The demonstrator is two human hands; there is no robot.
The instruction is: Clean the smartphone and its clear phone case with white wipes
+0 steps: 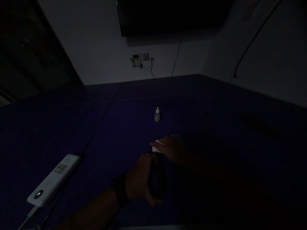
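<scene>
There are two hands (139, 175) (173, 149), one dark held object (160, 171), one watch (121, 190), one bottle (157, 117), one power bank (51, 182).

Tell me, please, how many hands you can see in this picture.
2. The left hand grips a dark object; the right hand holds a white piece at that object's far end. No others show, though darkness might hide some.

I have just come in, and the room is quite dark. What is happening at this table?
A person's left hand holds a dark object, while the right hand holds a white piece at its far end; it is too dark to tell what these are. Beyond the hands, a small bottle stands upright on the blue table. To the left lies a white device with a lit display.
</scene>
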